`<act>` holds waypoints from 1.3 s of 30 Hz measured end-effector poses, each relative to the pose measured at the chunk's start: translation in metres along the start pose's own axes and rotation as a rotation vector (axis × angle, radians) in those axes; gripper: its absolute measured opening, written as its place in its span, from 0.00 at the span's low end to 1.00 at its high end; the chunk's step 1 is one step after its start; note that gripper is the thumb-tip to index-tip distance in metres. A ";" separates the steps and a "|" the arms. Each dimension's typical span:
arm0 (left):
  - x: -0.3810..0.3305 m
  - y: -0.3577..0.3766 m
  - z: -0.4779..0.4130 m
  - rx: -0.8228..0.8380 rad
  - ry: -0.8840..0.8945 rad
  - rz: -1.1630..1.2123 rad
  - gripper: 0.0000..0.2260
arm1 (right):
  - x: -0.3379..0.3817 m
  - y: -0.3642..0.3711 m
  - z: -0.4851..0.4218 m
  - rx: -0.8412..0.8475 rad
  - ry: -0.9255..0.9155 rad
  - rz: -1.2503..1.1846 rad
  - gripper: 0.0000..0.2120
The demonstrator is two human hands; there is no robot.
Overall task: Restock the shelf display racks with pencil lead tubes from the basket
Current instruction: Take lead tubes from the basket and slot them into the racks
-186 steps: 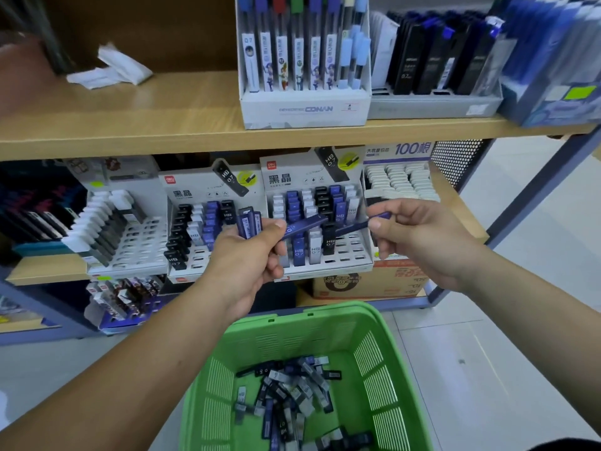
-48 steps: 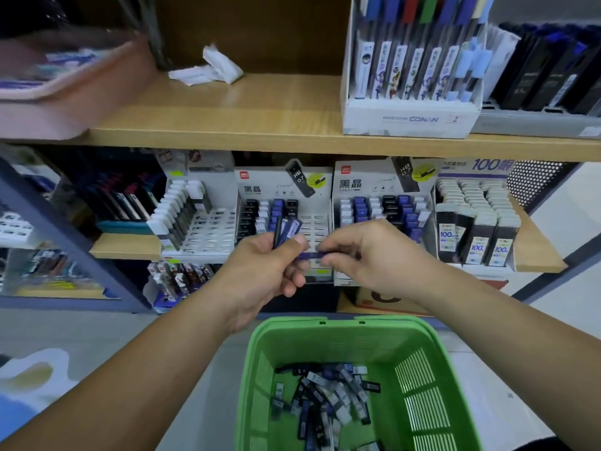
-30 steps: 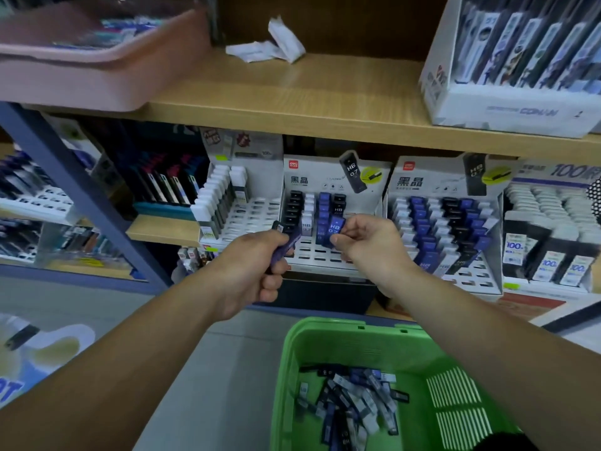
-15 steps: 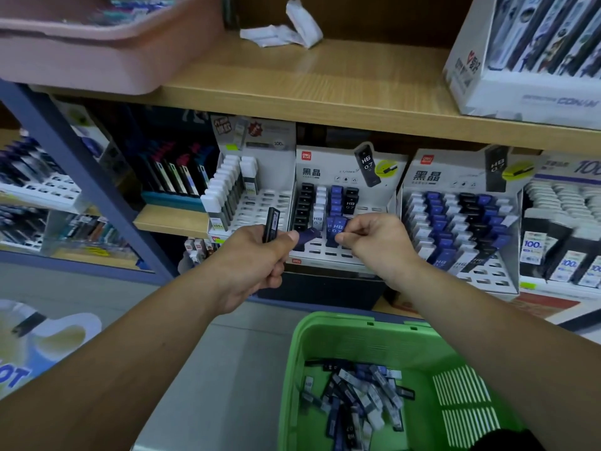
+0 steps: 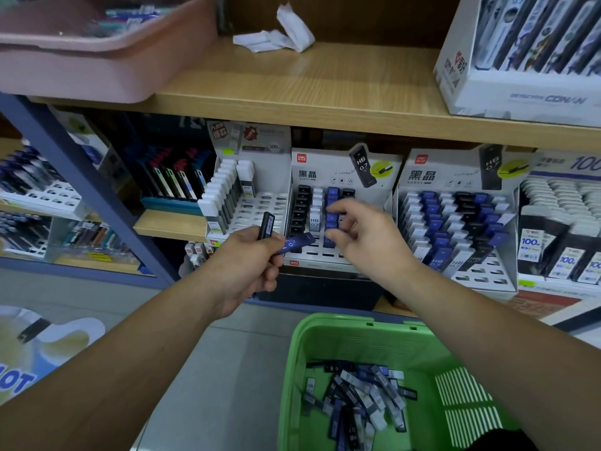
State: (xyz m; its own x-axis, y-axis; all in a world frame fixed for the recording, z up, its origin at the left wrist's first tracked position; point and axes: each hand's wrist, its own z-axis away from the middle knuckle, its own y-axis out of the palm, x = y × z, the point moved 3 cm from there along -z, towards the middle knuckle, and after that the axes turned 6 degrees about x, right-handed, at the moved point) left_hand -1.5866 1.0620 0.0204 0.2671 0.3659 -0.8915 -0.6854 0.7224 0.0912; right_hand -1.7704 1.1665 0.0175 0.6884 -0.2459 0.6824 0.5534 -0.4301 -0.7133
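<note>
The middle display rack (image 5: 328, 172) on the lower shelf holds columns of black, white and blue lead tubes. My right hand (image 5: 364, 239) reaches over its blue column, index finger and thumb apart and touching the blue tubes (image 5: 331, 219). To the left of the rack's front edge, my left hand (image 5: 247, 265) grips a black tube (image 5: 266, 224) standing up and a blue tube (image 5: 296, 244) pointing right. The green basket (image 5: 367, 333) sits below with several loose tubes (image 5: 354, 395) on its bottom.
A fuller rack (image 5: 455, 177) stands to the right, a mostly empty white-tube rack (image 5: 257, 206) to the left. The upper shelf carries a pink tray (image 5: 97, 66), crumpled paper (image 5: 276, 37) and a pen box (image 5: 520, 92). A blue shelf post (image 5: 74, 177) slants at left.
My right hand has let go of the blue tube it was pushing into the middle rack, and its fingers have spread. My left hand has stayed put with its two tubes.
</note>
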 end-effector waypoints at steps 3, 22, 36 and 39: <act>0.000 0.001 -0.001 -0.006 0.029 -0.007 0.05 | -0.004 0.001 0.001 -0.009 -0.028 -0.026 0.08; -0.013 0.016 0.000 0.016 0.240 -0.115 0.08 | 0.016 -0.014 0.021 0.311 0.236 -0.595 0.06; -0.014 0.028 -0.001 0.021 0.028 -0.097 0.19 | 0.000 -0.016 0.017 0.168 0.228 -0.459 0.06; -0.009 0.022 -0.005 0.003 -0.021 -0.077 0.19 | -0.008 -0.014 0.016 0.137 0.240 -0.428 0.09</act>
State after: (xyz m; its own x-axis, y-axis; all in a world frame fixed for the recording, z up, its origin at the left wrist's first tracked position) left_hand -1.6074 1.0718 0.0280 0.3330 0.3209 -0.8866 -0.6600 0.7509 0.0239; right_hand -1.7762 1.1885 0.0189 0.2683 -0.2727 0.9239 0.8298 -0.4218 -0.3655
